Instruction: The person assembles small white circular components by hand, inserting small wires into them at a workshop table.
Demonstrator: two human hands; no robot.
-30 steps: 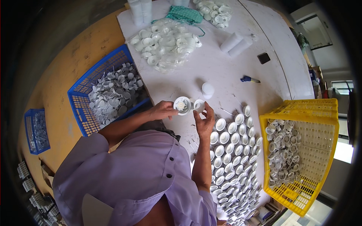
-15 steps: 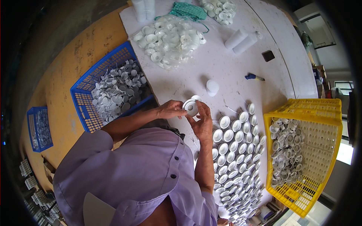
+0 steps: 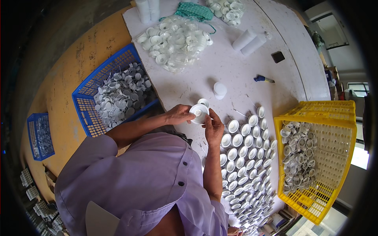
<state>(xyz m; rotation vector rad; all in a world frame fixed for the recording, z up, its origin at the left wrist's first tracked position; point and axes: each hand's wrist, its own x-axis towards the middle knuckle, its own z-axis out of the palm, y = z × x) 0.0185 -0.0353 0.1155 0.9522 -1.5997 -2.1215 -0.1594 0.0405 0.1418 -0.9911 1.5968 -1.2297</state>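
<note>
Both of my hands are over the near edge of the white table (image 3: 252,74). Between them is a white round light fitting (image 3: 199,114), shaped like a shallow dish, with a small speckled centre facing up. My left hand (image 3: 180,115) pinches its left rim, thumb over the edge. My right hand (image 3: 214,128) has its fingers closed around the right rim. Just beyond the fitting, a smaller white round piece (image 3: 203,102) shows; whether it touches the fitting I cannot tell. A short stack of white discs (image 3: 219,91) stands farther off to the right.
Rows of white light fittings (image 3: 244,157) cover the table at right. Beyond them stands a yellow crate (image 3: 338,137) holding wired parts. A blue basket (image 3: 84,106) of white parts is at left. Farther back lie bagged white cups (image 3: 173,43), a cutter knife (image 3: 264,79) and white rolls (image 3: 250,42).
The fitting has been turned between my hands: a ringed face with a central hole showed before, now a dished face with a speckled centre. My right fingers have shifted lower along its rim.
</note>
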